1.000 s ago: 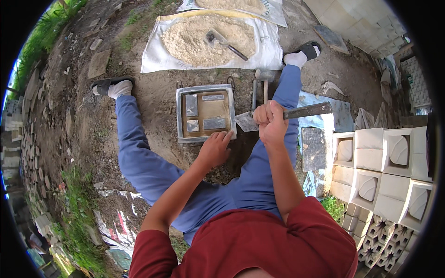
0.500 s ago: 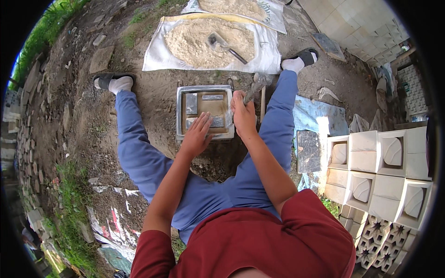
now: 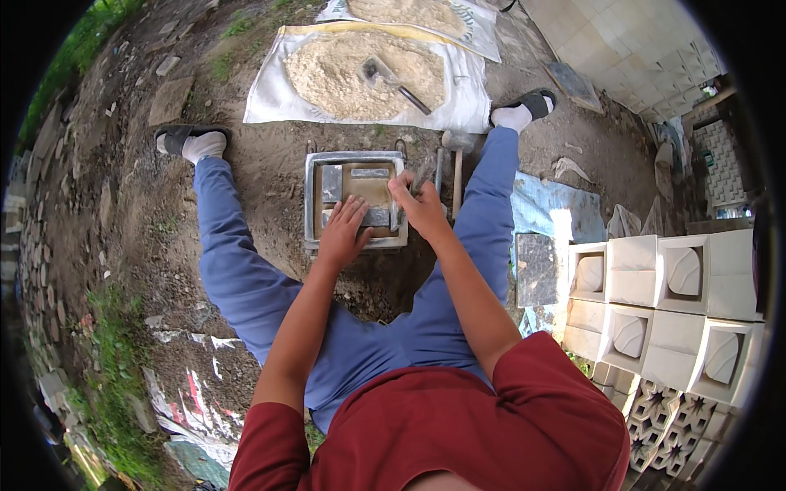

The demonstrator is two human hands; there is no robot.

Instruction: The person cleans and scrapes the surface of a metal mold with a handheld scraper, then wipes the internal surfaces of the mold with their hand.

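Note:
A square grey metal mould (image 3: pixel 309 204) lies on the ground between my legs. Inside it, several rectangular metal blocks, one a tall block (image 3: pixel 332 183), surround a tan, flat middle (image 3: pixel 358 190). My left hand (image 3: pixel 344 231) rests open, fingers stretched over the near block (image 3: pixel 376 217) and the mould's near rim. At the right rim, my right hand (image 3: pixel 420 206) is closed round a short grey tool (image 3: pixel 424 172); motion blur hides its exact kind. A mallet (image 3: pixel 457 164) lies just right of the mould, beside a grey bar (image 3: pixel 440 170).
Beyond the mould, a white sack sheet (image 3: pixel 266 102) bears a pale sandy heap (image 3: pixel 327 74) with a scoop (image 3: pixel 393 82). Stacked cream blocks (image 3: pixel 630 303) stand at my right near a blue sheet (image 3: pixel 544 204) and dark slab (image 3: pixel 535 270). Grass (image 3: pixel 123 352) grows at left.
My right hand has moved left to the mould's right rim, and its tool has swung in from over the mallet. My left hand stays on the near side. The whole view has shifted slightly.

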